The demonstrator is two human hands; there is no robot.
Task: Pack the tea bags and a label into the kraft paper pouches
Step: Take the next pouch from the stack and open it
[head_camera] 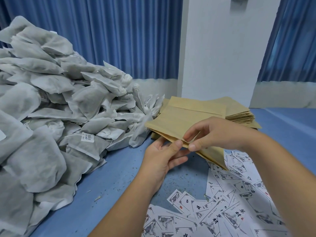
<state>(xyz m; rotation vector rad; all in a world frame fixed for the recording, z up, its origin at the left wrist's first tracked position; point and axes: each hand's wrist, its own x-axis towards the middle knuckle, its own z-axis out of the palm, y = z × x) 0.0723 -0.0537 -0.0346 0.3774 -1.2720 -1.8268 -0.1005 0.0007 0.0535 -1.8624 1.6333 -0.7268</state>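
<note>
A kraft paper pouch [181,120] is held flat above the blue table, in front of a stack of more pouches [239,112]. My left hand [164,154] pinches its near edge from below with thumb on top. My right hand [212,132] pinches the same edge from above, just right of the left thumb. A big heap of grey-white tea bags [59,103] fills the left side. Printed white labels [222,211] lie scattered at the lower right, under my right forearm.
The blue table [106,182] shows between the tea bag heap and the labels, with small tea crumbs on it. Blue curtains [119,35] and a white pillar [222,48] stand behind the table.
</note>
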